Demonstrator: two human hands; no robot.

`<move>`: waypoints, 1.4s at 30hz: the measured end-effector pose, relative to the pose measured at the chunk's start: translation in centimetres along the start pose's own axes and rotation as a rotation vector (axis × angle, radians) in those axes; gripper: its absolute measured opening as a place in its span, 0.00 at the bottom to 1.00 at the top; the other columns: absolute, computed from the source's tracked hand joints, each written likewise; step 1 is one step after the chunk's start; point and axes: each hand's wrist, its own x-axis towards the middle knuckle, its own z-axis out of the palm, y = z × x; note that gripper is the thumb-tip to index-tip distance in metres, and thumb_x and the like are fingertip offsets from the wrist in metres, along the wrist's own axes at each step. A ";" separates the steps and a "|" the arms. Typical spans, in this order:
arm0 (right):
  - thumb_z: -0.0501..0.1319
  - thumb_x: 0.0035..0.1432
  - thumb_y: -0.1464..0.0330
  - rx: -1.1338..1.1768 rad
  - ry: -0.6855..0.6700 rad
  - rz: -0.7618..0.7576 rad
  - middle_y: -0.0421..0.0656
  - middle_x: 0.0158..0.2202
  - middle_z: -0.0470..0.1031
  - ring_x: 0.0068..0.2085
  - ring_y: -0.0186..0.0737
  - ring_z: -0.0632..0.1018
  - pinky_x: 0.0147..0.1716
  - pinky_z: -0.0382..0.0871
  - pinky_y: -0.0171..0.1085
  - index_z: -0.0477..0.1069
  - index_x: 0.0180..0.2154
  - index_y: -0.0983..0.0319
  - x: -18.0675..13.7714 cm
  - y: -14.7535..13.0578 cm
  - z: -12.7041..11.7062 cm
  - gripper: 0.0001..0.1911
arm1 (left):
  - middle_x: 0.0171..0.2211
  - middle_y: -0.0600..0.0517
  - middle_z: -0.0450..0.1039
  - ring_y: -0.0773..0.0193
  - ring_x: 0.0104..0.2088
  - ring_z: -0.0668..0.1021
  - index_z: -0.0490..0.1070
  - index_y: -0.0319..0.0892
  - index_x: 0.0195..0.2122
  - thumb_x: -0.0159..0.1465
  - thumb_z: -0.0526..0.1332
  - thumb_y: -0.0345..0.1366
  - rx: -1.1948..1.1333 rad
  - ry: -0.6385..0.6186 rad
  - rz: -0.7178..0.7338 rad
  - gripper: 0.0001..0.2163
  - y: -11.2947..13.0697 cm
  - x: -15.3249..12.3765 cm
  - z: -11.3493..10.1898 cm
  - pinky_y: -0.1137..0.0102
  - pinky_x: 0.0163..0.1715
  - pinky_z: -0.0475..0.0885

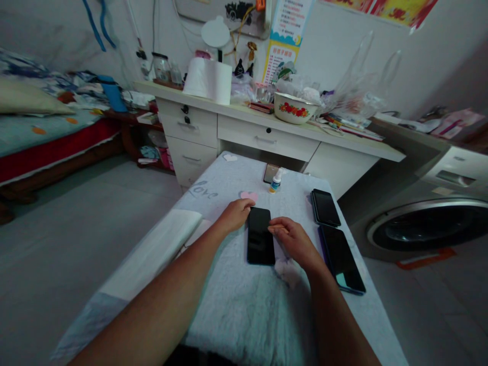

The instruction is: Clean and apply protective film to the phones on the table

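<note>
A black phone point(260, 235) lies face up in the middle of a cloth-covered table point(229, 305). My left hand point(234, 213) rests at the phone's upper left corner with its fingers curled against the edge. My right hand point(293, 243) is on the phone's right side, its fingers pinched on a small flat orange-tan piece point(277, 228) that touches the screen. A crumpled white wipe point(286, 269) lies just below my right wrist.
Two more dark phones point(325, 207) point(342, 259) lie along the table's right edge. A small spray bottle point(275, 181) and another phone point(270, 173) stand at the far end. A white desk point(267, 132) with drawers is beyond, a washing machine point(427, 223) right, a bed point(46, 132) left.
</note>
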 end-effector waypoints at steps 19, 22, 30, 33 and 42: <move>0.59 0.58 0.73 -0.511 -0.035 -0.141 0.44 0.36 0.71 0.37 0.36 0.73 0.39 0.64 0.34 0.74 0.37 0.63 0.1 -0.5 0.7 0.06 | 0.42 0.47 0.77 0.60 0.45 0.76 0.76 0.40 0.41 0.62 0.52 0.29 0.345 0.045 0.053 0.13 -0.2 -0.3 0.5 0.67 0.48 0.69; 0.59 0.57 0.75 -0.519 -0.089 -0.145 0.43 0.35 0.71 0.36 0.35 0.73 0.37 0.63 0.33 0.75 0.35 0.63 -0.1 -1.0 0.4 0.07 | 0.43 0.47 0.77 0.61 0.46 0.76 0.76 0.40 0.42 0.63 0.52 0.28 0.328 0.020 0.060 0.14 -0.1 -0.3 0.5 0.68 0.49 0.68; 0.59 0.54 0.78 -0.496 -0.197 -0.168 0.42 0.34 0.73 0.36 0.34 0.73 0.37 0.62 0.32 0.75 0.33 0.62 -0.5 -1.7 -0.1 0.09 | 0.41 0.47 0.77 0.62 0.44 0.76 0.76 0.40 0.41 0.63 0.51 0.29 0.276 0.000 0.085 0.13 0.4 -0.3 0.6 0.69 0.46 0.69; 0.58 0.56 0.75 -0.508 -0.117 -0.168 0.42 0.34 0.72 0.35 0.34 0.72 0.37 0.62 0.33 0.76 0.34 0.62 -0.1 -1.1 0.2 0.08 | 0.41 0.47 0.76 0.61 0.43 0.76 0.76 0.40 0.41 0.62 0.52 0.28 0.257 0.010 0.085 0.13 0.2 -0.3 0.7 0.69 0.45 0.69; 0.57 0.59 0.74 -0.523 0.118 -0.155 0.43 0.36 0.69 0.37 0.35 0.72 0.41 0.64 0.34 0.76 0.36 0.63 0.9 0.2 1.2 0.09 | 0.39 0.48 0.76 0.62 0.41 0.75 0.75 0.41 0.39 0.61 0.52 0.27 0.278 0.047 0.073 0.13 0.2 -0.3 1.2 0.69 0.44 0.68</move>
